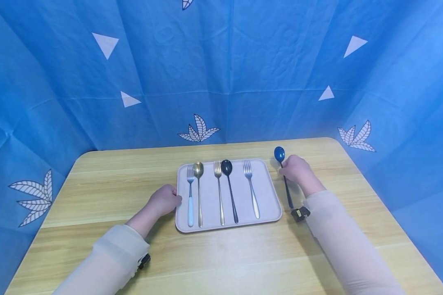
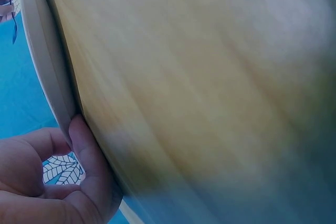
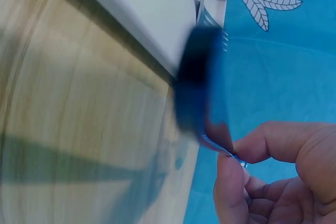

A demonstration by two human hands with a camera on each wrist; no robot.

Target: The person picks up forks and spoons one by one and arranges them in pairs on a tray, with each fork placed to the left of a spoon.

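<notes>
My left hand (image 1: 164,200) pinches the left rim of a pale pink rectangular tray (image 1: 266,196); the left wrist view shows thumb and fingers (image 2: 93,150) on either side of the rim. Just right of the tray, my right hand (image 1: 298,169) pinches a blue spoon (image 1: 279,154) by its handle, bowl pointing away. That handle looks blurred and large in the right wrist view. On the tray lie, from left, a fork with a light blue handle (image 1: 190,211), a gold spoon (image 1: 198,170), a gold fork (image 1: 218,170), a black spoon (image 1: 226,168) and a silver fork (image 1: 248,170).
The tray stands on a light wooden table (image 1: 228,258) with rounded far corners. A blue curtain (image 1: 265,73) with white triangles and leaf prints hangs behind it and along both sides.
</notes>
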